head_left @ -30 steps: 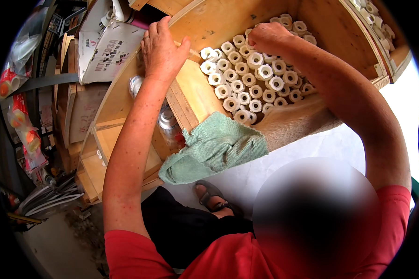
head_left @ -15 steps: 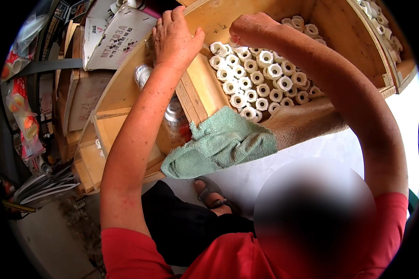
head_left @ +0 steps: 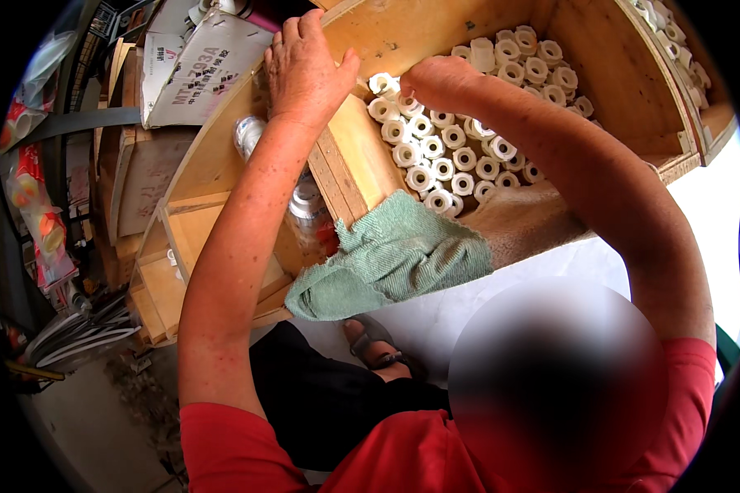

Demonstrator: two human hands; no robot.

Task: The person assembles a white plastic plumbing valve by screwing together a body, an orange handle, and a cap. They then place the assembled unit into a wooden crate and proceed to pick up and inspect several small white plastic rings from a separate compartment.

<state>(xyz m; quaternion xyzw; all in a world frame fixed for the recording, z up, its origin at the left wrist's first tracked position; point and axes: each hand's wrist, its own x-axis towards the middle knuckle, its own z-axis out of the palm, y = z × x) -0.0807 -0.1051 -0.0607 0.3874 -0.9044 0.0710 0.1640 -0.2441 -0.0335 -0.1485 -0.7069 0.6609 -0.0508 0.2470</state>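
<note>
Several white plastic pipe fittings [head_left: 464, 158] with hex collars stand hole-up, packed in rows in a compartment of a wooden box [head_left: 608, 82]. Over the far left part of the rows is my right hand [head_left: 442, 83], its fingers curled down and closed on a white fitting [head_left: 410, 106]; the fingertips are partly hidden. My left hand [head_left: 308, 76] rests on the far end of the wooden divider, fingers stretched and thumb apart, holding nothing. A green cloth [head_left: 399, 255] drapes over the near end of this divider [head_left: 345, 168].
Left of the divider, another compartment holds clear-wrapped silvery things [head_left: 307, 201]. A printed white carton [head_left: 201, 70] stands at the far left, above wooden boards. Grey tubing [head_left: 82, 337] lies at the lower left. More white fittings [head_left: 674, 37] fill a bin at the far right.
My right hand has come nearer and slightly left, down over the rows, uncovering fittings at the back of the compartment. My left hand has stayed nearly in place.
</note>
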